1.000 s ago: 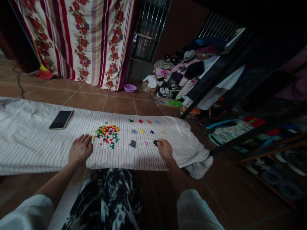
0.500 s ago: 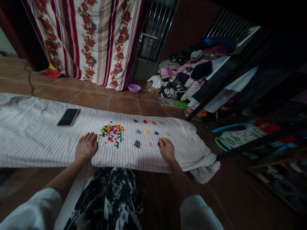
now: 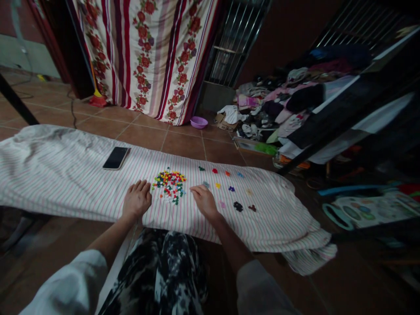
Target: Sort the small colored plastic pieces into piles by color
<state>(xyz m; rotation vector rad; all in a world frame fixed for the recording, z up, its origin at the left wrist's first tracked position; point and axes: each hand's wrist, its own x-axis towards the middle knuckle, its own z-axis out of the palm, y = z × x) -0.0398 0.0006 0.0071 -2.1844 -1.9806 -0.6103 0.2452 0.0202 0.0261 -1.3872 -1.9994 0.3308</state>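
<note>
My left hand [image 3: 137, 199] lies flat on the striped cloth [image 3: 82, 183], fingers spread a little, at the left edge of a mixed pile of small coloured pieces [image 3: 170, 178]. Just right of that pile is my right hand [image 3: 204, 201], thumb and fingers together; whatever they may hold is too small to see. Small sorted groups lie beyond and to its right: green [image 3: 201, 168], red [image 3: 215, 171], orange [image 3: 227, 173], blue [image 3: 240, 174], yellow [image 3: 218, 186], dark blue [image 3: 232, 189], tan [image 3: 249, 191], pink [image 3: 222, 204], black [image 3: 238, 206] and brown [image 3: 252, 208]. A grey group [image 3: 206, 184] is partly covered.
A phone [image 3: 116, 158] rests on the cloth at the left. Beyond are a purple basin [image 3: 198, 122], a floral curtain [image 3: 157, 57] and a heap of clothes [image 3: 278, 100]. Dark bars [image 3: 315, 144] cross the right side.
My right hand has moved left from the black pieces to beside the mixed pile, uncovering the black and brown groups and hiding the dark grey one. The view has shifted; my left hand stays flat.
</note>
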